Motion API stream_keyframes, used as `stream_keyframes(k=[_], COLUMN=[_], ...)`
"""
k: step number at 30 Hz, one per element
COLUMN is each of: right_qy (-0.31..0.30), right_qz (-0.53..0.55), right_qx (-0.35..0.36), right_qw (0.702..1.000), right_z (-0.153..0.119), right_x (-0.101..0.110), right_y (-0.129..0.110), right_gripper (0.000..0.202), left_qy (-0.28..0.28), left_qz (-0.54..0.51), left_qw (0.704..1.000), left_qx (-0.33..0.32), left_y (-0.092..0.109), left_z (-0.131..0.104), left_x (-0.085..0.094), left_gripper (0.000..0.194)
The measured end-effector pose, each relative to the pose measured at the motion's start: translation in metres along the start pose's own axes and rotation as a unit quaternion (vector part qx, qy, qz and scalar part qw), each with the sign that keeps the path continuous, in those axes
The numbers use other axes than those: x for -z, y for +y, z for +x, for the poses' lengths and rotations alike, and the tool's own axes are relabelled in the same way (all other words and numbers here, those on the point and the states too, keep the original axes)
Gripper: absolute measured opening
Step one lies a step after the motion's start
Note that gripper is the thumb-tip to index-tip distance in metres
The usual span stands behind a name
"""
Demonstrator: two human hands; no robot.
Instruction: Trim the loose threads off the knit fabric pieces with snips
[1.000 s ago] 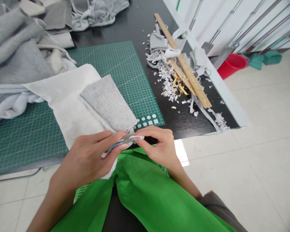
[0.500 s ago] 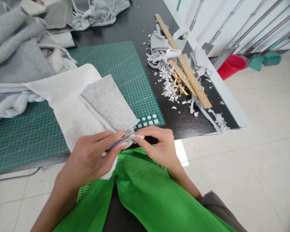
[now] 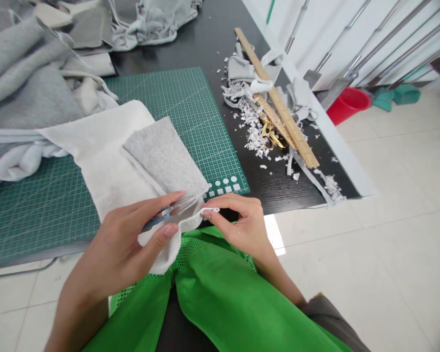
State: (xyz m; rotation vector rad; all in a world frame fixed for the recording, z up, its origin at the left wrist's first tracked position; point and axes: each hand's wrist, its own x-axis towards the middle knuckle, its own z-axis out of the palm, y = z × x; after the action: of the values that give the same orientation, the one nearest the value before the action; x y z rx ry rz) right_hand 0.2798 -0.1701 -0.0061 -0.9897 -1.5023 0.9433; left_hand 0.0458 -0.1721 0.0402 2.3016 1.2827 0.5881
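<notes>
In my left hand (image 3: 126, 239) is a small pair of thread snips (image 3: 157, 219) with blue handles, the blades pointing toward the cloth's edge. Its thumb is apart from the forefinger. My right hand (image 3: 240, 220) pinches the end of a pale fabric edge (image 3: 191, 223), between thumb and fingers. This edge belongs to a grey and white fabric piece (image 3: 104, 146), its white side up, with a grey folded flap (image 3: 166, 156) on top. The cloth hangs over the table's front edge near my green apron (image 3: 212, 278). The blade tips are partly hidden against the cloth.
A green cutting mat (image 3: 190, 107) lies under the fabric. Grey garments (image 3: 29, 93) are heaped at the left. To the right are wooden rulers (image 3: 278, 102), gold-handled scissors (image 3: 273, 136) and white scraps (image 3: 254, 127). A red bucket (image 3: 348, 105) stands on the floor beyond.
My left hand has drawn back to the left with the snips, its thumb opening away from the cloth. My right hand keeps its pinch on the edge; more of that edge now shows.
</notes>
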Motion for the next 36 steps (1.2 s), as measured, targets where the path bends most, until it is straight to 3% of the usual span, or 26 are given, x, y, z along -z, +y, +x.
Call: stream_keyframes(k=[6,12,14,17,23,26,29,33,36], right_qy=[0.009,0.0,-0.002,-0.004,-0.048,-0.08,-0.052,-0.036,-0.034], right_qz=[-0.015,-0.004,0.002,0.015,0.051,0.071,0.059,0.048,0.049], right_qx=[0.004,0.01,0.009,0.006,0.01,0.012,-0.015,-0.042,-0.043], right_qw=[1.0,1.0,1.0,1.0,0.997,0.994,0.997,0.997,0.997], right_z=[0.0,0.001,0.001,0.001,0.002,0.003,0.004,0.004,0.004], right_x=[-0.003,-0.002,-0.002,-0.002,0.002,-0.004,-0.013,-0.018,-0.017], right_y=[-0.001,0.0,0.0,-0.001,-0.004,-0.006,-0.009,-0.01,-0.01], right_gripper=[0.006,0.007,0.007,0.007,0.007,0.013,0.005,0.009,0.009], left_qy=[0.058,0.134,0.122,0.081,0.001,0.001,0.014,0.046,0.07], left_qz=[-0.088,-0.055,-0.053,-0.073,-0.208,-0.29,-0.316,-0.284,-0.24], left_qw=[0.994,0.986,0.989,0.992,0.97,0.944,0.929,0.937,0.956], left_qx=[0.023,0.078,0.069,0.062,0.127,0.16,0.193,0.198,0.153], left_y=[0.011,0.025,0.026,0.025,0.019,0.013,0.008,0.004,0.006], left_z=[-0.006,-0.003,-0.001,0.001,0.001,0.001,0.0,-0.004,-0.011], left_x=[-0.016,-0.037,-0.039,-0.038,-0.034,-0.036,-0.038,-0.029,-0.017], left_gripper=[0.032,0.025,0.025,0.007,0.025,0.035,0.042,0.032,0.025])
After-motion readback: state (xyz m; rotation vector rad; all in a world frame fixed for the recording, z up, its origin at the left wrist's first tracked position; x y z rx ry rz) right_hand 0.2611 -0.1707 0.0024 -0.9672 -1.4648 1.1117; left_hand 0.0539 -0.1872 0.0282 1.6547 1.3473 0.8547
